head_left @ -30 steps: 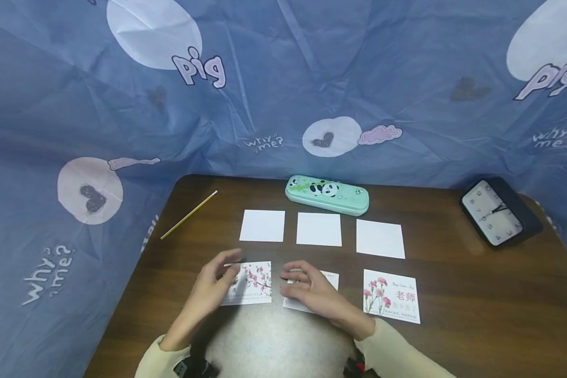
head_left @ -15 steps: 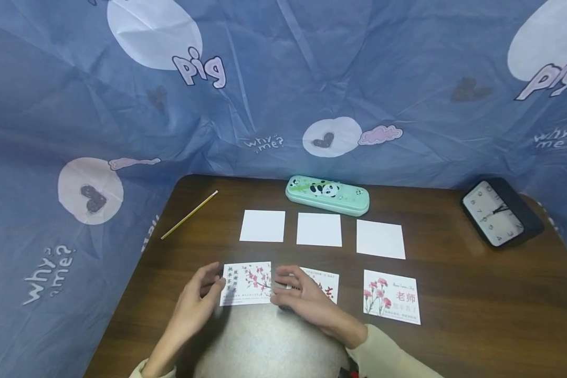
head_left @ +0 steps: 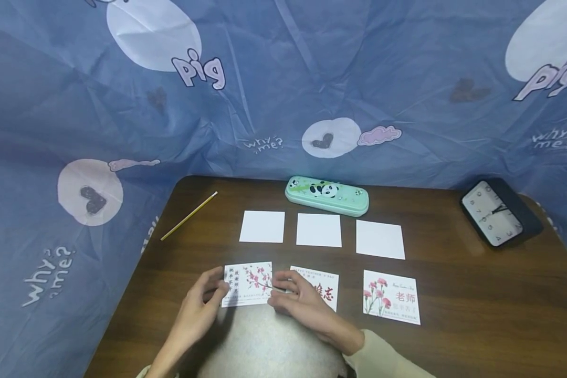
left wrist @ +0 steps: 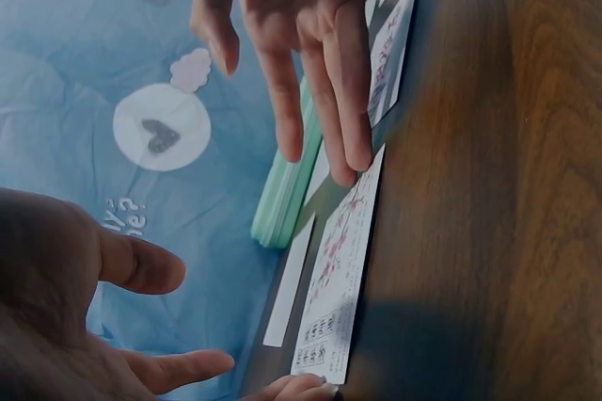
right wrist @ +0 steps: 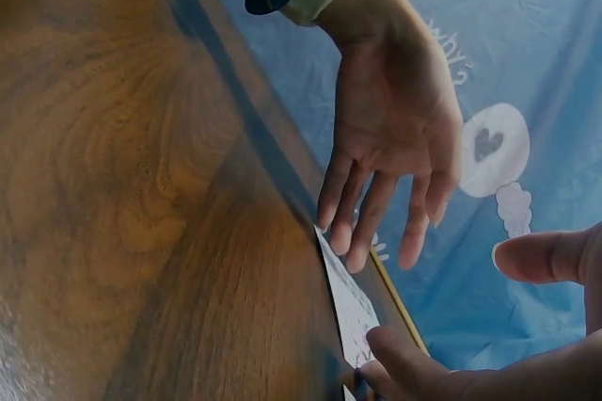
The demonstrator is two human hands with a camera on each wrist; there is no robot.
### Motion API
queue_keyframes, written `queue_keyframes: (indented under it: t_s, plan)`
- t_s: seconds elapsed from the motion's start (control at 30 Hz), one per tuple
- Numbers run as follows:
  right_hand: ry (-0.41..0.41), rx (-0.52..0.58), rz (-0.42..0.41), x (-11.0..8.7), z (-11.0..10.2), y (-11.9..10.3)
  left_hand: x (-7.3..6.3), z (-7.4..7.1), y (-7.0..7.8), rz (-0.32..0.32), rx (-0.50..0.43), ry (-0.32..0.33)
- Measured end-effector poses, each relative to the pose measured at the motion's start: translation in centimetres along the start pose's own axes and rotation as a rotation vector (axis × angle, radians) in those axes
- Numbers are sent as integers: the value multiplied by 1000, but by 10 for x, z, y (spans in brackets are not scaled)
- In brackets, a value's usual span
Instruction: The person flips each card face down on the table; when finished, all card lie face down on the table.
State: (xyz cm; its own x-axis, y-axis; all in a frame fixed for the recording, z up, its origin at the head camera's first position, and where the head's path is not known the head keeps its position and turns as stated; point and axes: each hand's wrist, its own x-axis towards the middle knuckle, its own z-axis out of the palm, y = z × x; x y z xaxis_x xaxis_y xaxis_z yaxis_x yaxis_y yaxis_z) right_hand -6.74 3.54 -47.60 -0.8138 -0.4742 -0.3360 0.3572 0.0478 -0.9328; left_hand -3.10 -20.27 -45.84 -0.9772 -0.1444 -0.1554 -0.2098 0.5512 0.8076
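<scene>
A white card with pink blossoms and dark lettering (head_left: 247,286) lies flat on the table between my two hands. My left hand (head_left: 199,300) is at its left edge, fingertips right at the lettering side, with the thumb apart from the fingers. At the card's right edge are the fingertips of my right hand (head_left: 307,305), its palm facing the other hand. In the left wrist view, the right hand's fingers (left wrist: 340,109) extend down to the blossom card's end. Partly behind my right hand is a card with red lettering (head_left: 329,294).
A card with pink carnations (head_left: 391,298) lies to the right. Farther back are three blank white cards, the middle one (head_left: 318,229) near a green panda pencil case (head_left: 327,196). A yellow pencil (head_left: 189,215) lies at left, a dark clock (head_left: 493,212) at right. Blue printed cloth (head_left: 264,94) hangs behind.
My left hand has drawn back from over the blossom card to its left edge. My right hand has moved left from the red-lettered card, uncovering more of it. The blossom card shifted slightly right.
</scene>
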Motion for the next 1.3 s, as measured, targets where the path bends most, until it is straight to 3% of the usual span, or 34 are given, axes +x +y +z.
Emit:
queue_keyframes:
  t_s: [0.4,0.7,0.97,1.1,1.3]
  plan:
    - [41,177,30,3,5,5,-3,2,1,8,22,-22]
    - [104,203,24,6,2,4,-4,5,3,12,39,-19]
    - [53,241,-19,13,3,1,-10,14,9,0,173,-6]
    - [18,226,-18,19,7,3,-17,18,13,28,220,-1]
    - [11,182,-1,22,15,8,-23,22,15,50,215,-20]
